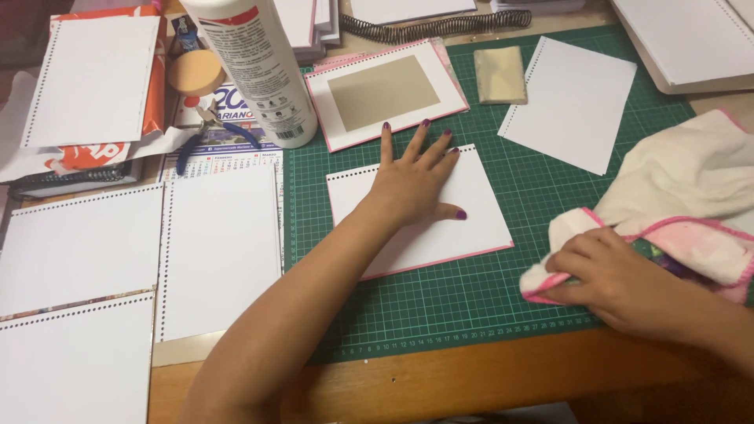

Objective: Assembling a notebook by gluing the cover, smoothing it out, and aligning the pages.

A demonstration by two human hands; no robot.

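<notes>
Your left hand (412, 184) lies flat, fingers (422, 140) spread and straight, pressing down on the white punched sheet (440, 228) that sits on the green cutting mat (471, 306). It grips nothing; the palm does the work. Judging from this, you are smoothing a glued sheet onto its board, so keep the palm low and push from the middle toward the edges, so that no air stays under the paper. A thin pink edge shows under the sheet along its near side; watch that the border stays even there.

Your right hand (609, 279) is curled shut around a bunched cloth (683, 204), cream terry with pink binding, soft and thick, resting on the mat to the right of the sheet and well apart from it. It looks suited to wiping the surface; use a clean fold.

Just beyond your left fingertips lies a pink-edged board (385, 94) with a tan rectangle in its middle, stiff and flat. Left of that stands a tall white glue bottle (255, 67), smooth plastic. Further right of the board are a small tan sponge (499, 74) and a loose punched sheet (573, 102). Beyond them lies a dark wire spiral (440, 27). Off to the left lie more punched white sheets (78, 251) and blue-handled pliers (212, 129).
</notes>
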